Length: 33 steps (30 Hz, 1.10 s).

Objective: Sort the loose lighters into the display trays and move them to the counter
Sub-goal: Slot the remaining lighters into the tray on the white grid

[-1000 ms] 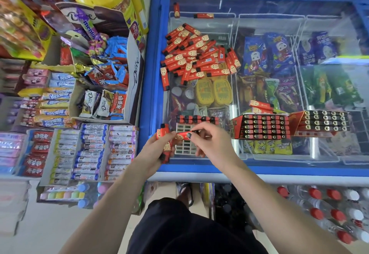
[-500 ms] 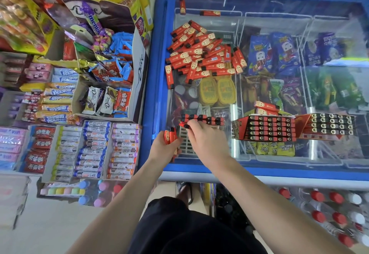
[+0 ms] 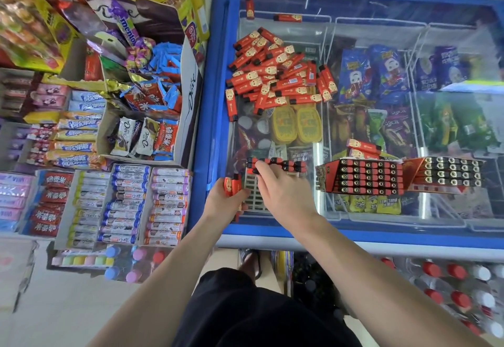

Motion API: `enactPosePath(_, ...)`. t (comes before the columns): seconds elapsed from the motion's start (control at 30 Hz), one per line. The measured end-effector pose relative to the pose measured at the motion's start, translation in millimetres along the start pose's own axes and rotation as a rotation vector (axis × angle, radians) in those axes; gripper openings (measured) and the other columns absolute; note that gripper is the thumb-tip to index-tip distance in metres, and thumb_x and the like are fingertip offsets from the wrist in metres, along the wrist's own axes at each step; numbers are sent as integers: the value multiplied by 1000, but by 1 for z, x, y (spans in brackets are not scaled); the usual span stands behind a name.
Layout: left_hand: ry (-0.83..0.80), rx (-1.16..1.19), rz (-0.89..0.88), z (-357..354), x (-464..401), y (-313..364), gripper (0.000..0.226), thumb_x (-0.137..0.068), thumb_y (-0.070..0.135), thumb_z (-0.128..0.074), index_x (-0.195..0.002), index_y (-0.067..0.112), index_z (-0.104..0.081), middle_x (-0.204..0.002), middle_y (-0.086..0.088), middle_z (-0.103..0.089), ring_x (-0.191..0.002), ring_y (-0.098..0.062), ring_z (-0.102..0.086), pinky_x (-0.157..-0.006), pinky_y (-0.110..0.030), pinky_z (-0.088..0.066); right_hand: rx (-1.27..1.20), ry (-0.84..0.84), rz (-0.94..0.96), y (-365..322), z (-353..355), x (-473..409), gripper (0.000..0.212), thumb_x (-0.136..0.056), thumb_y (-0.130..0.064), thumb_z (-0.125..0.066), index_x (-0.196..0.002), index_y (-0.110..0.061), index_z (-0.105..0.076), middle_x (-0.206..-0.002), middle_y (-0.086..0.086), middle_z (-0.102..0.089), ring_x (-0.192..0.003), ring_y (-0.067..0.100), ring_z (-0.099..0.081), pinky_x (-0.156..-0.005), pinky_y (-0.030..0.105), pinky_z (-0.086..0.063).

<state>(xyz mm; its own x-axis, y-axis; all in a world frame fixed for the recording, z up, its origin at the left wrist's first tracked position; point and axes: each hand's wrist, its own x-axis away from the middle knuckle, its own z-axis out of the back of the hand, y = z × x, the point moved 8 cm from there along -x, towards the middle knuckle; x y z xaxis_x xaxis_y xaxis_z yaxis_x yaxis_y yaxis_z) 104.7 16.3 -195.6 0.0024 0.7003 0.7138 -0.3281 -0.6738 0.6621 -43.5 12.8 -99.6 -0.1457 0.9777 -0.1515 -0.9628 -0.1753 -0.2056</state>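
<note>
A heap of loose red lighters (image 3: 278, 73) lies on the glass lid of the blue freezer (image 3: 207, 128). A white grid tray (image 3: 252, 196) sits near the front edge, with one row of lighters (image 3: 289, 165) standing along its far side. My left hand (image 3: 223, 202) grips a few red lighters (image 3: 231, 184) just left of the tray. My right hand (image 3: 283, 191) reaches over the tray and its fingertips pinch a lighter at the row's left end. Two filled red display trays (image 3: 365, 178) (image 3: 450, 172) stand to the right, with two loose lighters (image 3: 362, 148) behind them.
Shelves of candy and chocolate boxes (image 3: 122, 139) stand tight against the freezer's left side. Two stray lighters (image 3: 287, 17) lie near the freezer's far edge. Bottles with red caps (image 3: 447, 281) are stacked on the floor at the lower right.
My right hand carried a lighter from my left hand forward to the row in the white tray. My left hand stayed beside the tray with its lighters.
</note>
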Motion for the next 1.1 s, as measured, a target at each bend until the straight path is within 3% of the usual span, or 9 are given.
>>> enactPosePath(0.2, -4, 58, 9, -3, 2, 3, 24, -94, 25, -74, -107, 15, -57, -86, -4, -71, -63, -9, -70, -50, -21, -50, 52, -69, 55, -4, -5, 1, 55, -66, 4, -81, -113, -14, -57, -80, 2, -61, -36, 20, -44, -40, 22, -23)
enactPosePath(0.37, -25, 90, 21, -5, 1, 2, 32, -91, 32, -77, -110, 12, -59, -88, -6, -71, -62, -11, -68, -59, -27, -57, 58, -107, 143, -10, -6, 5, 73, -58, 9, -82, -126, -10, -66, -91, 8, -68, -36, 20, -46, -37, 22, -29)
enactPosePath(0.5, -24, 69, 31, -5, 2, 3, 32, -92, 33, -76, -110, 13, -59, -86, -5, -72, -60, -9, -68, -58, -26, -57, 107, -193, 112, -3, -17, 11, 96, -66, 2, -81, -150, -16, -39, -83, 7, -67, -38, 19, -44, -39, 24, -24)
enactPosePath(0.6, -15, 84, 39, -4, 2, 3, 34, -90, 33, -76, -111, 12, -60, -80, -3, -71, -60, -11, -67, -55, -26, -53, 105, -232, 96, -1, -23, 17, 104, -70, 0, -79, -155, -19, -23, -73, 4, -60, -38, 17, -37, -41, 25, -20)
enactPosePath(0.73, -13, 195, 51, -10, 8, 4, 32, -91, 36, -75, -107, 11, -61, -81, -4, -64, -62, -15, -60, -55, -28, -49, 38, -161, 65, -4, -12, 18, 92, -74, -3, -77, -153, -17, -31, -76, 3, -61, -36, 15, -33, -38, 23, -22)
enactPosePath(0.83, -47, 304, 101, -18, 13, 4, 37, -91, 41, -76, -110, 12, -63, -89, -6, -64, -74, -20, -58, -64, -34, -49, -157, -96, -17, -7, 1, 21, 65, -91, -10, -65, -149, -20, -37, -88, 0, -67, -44, 17, -51, -38, 27, -38)
enactPosePath(0.93, -114, 401, 129, -25, 17, 5, 39, -89, 45, -78, -112, 15, -67, -98, -12, -67, -83, -25, -60, -73, -39, -53, -519, -109, -277, 5, 3, 29, 42, -98, -15, -58, -138, -22, -48, -97, -8, -66, -60, 8, -58, -53, 35, -53)
enactPosePath(1.03, -145, 463, 158, -30, 20, 8, 45, -89, 50, -77, -118, 18, -68, -109, -14, -75, -98, -32, -73, -91, -49, -60, -811, -184, -433, 7, -2, 39, 33, -95, -13, -61, -126, -24, -56, -93, -13, -62, -65, 9, -59, -65, 28, -52)
enactPosePath(1.1, -166, 464, 156, -33, 22, 10, 46, -90, 52, -74, -117, 15, -66, -100, -10, -75, -91, -30, -75, -79, -45, -62, -871, -268, -432, 0, -3, 43, 34, -93, -14, -62, -125, -27, -57, -95, -9, -61, -73, 12, -62, -70, 25, -52)
